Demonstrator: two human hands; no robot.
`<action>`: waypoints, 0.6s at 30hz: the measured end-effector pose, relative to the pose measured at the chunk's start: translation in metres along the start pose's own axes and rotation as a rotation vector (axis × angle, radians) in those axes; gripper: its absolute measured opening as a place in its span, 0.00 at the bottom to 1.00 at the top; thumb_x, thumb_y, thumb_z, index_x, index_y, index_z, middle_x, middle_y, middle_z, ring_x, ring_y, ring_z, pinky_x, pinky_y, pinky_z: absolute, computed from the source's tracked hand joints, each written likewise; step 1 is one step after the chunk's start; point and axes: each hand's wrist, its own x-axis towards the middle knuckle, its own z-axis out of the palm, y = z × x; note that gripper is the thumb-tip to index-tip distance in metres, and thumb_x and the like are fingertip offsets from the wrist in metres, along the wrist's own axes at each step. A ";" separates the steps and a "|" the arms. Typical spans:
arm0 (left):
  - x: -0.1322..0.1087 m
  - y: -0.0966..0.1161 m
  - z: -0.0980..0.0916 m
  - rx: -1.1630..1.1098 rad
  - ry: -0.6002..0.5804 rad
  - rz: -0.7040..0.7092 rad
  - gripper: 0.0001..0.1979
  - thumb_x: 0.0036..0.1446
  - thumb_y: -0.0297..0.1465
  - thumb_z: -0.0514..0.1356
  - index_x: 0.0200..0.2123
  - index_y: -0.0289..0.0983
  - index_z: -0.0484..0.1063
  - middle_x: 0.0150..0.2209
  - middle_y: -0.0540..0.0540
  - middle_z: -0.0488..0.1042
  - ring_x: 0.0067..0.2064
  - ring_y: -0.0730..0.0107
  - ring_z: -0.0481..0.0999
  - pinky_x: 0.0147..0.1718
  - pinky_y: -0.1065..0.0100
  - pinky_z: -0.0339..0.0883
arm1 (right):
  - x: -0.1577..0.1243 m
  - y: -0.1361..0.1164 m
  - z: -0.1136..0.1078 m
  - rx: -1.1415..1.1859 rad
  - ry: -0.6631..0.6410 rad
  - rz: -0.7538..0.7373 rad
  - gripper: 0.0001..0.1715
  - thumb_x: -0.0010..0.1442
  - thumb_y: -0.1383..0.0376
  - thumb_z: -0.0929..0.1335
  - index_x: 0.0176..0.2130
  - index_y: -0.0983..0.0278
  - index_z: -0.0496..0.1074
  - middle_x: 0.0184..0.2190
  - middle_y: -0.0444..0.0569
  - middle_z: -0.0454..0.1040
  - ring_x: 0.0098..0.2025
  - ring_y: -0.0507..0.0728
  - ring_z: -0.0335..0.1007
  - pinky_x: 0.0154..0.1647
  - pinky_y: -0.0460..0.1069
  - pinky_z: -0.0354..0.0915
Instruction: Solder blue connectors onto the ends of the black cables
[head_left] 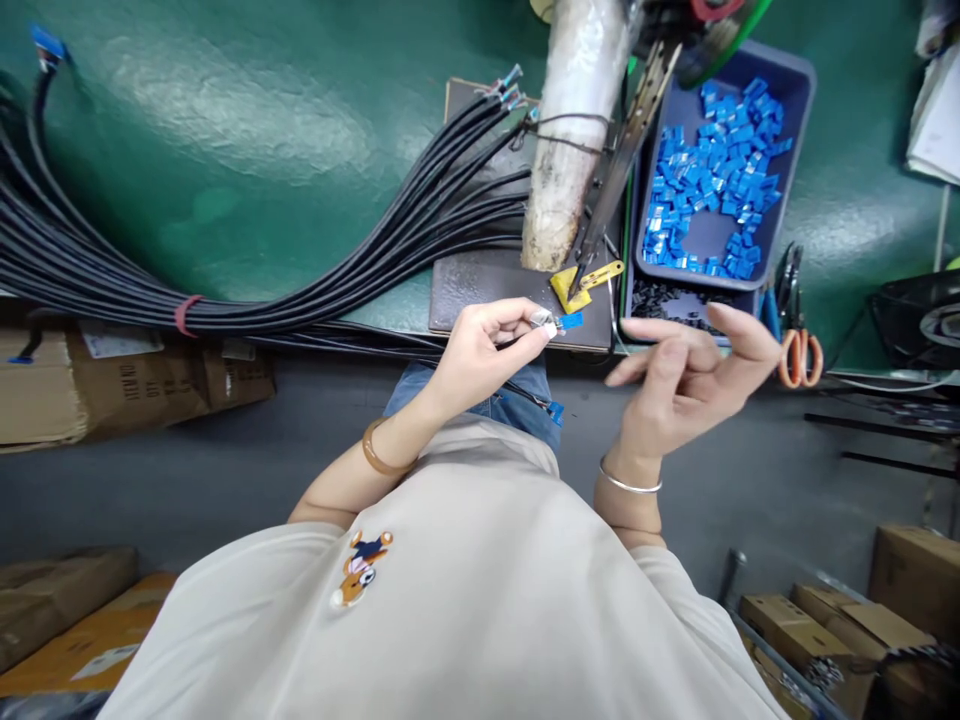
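My left hand [495,345] pinches a small blue connector [571,321] between thumb and fingertips, with thin wires at its near end. Just beyond it is a yellow piece [571,291] under the tip of a slim metal tool [626,155]. My right hand [694,375] is raised at the bench edge, fingers apart and nothing visible in them. It is closest to a lower tray of small black parts [667,300]. Above that tray sits a grey bin [801,110] of blue connectors [720,170]. Another blue connector [555,412] on a black cable hangs over my lap.
A thick bundle of black cables [300,308], tied with a red band [184,315], runs across the green bench [225,110]. A white wrapped tube [574,130] stands over a dark plate [480,290]. Orange-handled scissors [800,358] lie right. Cardboard boxes [157,375] stand below left.
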 end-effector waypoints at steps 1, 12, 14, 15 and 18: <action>0.001 0.000 0.000 0.003 -0.003 0.010 0.04 0.55 0.29 0.63 0.30 0.33 0.75 0.22 0.53 0.66 0.23 0.83 0.62 0.23 0.79 0.59 | -0.001 0.002 0.000 -0.041 -0.046 -0.009 0.11 0.66 0.67 0.64 0.48 0.54 0.67 0.36 0.40 0.80 0.22 0.48 0.73 0.19 0.45 0.65; 0.009 0.001 0.005 0.079 0.027 0.004 0.07 0.59 0.29 0.61 0.28 0.34 0.71 0.22 0.54 0.61 0.23 0.82 0.57 0.22 0.76 0.53 | 0.000 0.019 0.014 -0.152 -0.294 -0.252 0.06 0.60 0.72 0.68 0.36 0.60 0.69 0.48 0.48 0.79 0.45 0.56 0.80 0.45 0.54 0.80; 0.011 0.002 0.005 0.078 0.038 0.021 0.08 0.59 0.30 0.61 0.28 0.34 0.71 0.22 0.53 0.61 0.23 0.82 0.57 0.22 0.76 0.53 | 0.002 0.018 0.015 -0.112 -0.300 -0.229 0.07 0.60 0.72 0.68 0.36 0.60 0.69 0.49 0.48 0.78 0.47 0.57 0.79 0.45 0.55 0.80; 0.012 0.003 0.005 0.071 0.041 0.027 0.08 0.59 0.31 0.62 0.28 0.35 0.71 0.22 0.53 0.61 0.23 0.82 0.57 0.21 0.76 0.53 | 0.003 0.018 0.015 -0.095 -0.301 -0.217 0.07 0.59 0.72 0.68 0.36 0.60 0.69 0.49 0.48 0.78 0.48 0.57 0.79 0.46 0.55 0.80; 0.014 0.004 0.004 0.042 0.023 0.037 0.09 0.60 0.34 0.62 0.29 0.35 0.71 0.22 0.53 0.62 0.23 0.82 0.56 0.21 0.77 0.54 | 0.004 0.017 0.014 -0.051 -0.310 -0.171 0.07 0.60 0.72 0.68 0.36 0.60 0.69 0.49 0.47 0.78 0.48 0.57 0.78 0.47 0.57 0.80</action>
